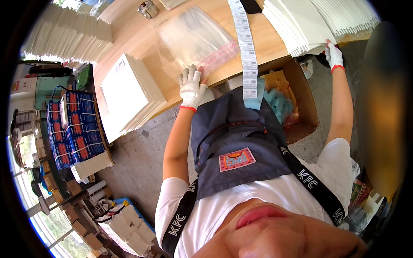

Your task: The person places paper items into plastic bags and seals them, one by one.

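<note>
Plastic bags (198,39): left hand (192,87) flat on edge; right hand (333,55) grip pinching white sheets (301,26).

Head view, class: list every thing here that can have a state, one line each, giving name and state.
Left hand: gloved, flat on the clear bags.
Right hand: gloved, gripping the edge of the right white stack.
Clear bags: lying flat on the table.
Label strip: unrolled, hanging over the table edge.
Cardboard box: open, on the floor.
Right white stack: fanned out.
Metal tin: lid on.
</note>
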The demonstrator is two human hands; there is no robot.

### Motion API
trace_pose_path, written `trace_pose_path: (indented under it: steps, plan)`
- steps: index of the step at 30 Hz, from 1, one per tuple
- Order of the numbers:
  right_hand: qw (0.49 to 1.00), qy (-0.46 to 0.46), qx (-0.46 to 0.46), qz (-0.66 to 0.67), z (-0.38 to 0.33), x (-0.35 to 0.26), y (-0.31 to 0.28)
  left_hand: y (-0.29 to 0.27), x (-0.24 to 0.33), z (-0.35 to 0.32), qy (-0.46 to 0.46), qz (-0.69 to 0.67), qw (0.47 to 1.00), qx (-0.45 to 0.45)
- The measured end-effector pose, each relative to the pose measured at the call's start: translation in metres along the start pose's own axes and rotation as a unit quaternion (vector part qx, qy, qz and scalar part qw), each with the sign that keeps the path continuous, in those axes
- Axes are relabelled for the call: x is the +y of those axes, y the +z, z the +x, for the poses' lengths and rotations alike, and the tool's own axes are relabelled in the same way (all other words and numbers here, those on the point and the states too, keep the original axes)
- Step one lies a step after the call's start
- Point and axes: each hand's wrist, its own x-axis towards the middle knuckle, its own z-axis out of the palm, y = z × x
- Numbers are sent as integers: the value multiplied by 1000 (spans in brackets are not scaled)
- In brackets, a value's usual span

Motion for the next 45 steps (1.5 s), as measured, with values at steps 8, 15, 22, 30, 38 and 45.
trace_pose_path:
  steps: [8,15,22,30,38,45]
  plan:
    - [951,64,-14,303,-3,-28,29,8,-11,-4,9,-41,998,56]
    - [928,23,-138,347,-18,-40,67,26,-22,-10,-72,-1,994,82]
    - [899,141,-297,289,-171,-14,164,4,-7,-21,-102,-17,992,70]
    - [754,240,-535,296,-179,92,278,14,-2,-21,-70,-17,971,228]
    - [889,151,-405,150,-211,107,285,-1,2,-19,-117,-18,974,191]
    - [889,207,-372,171,-214,102,285,6,-4,-21,-98,-34,979,176]
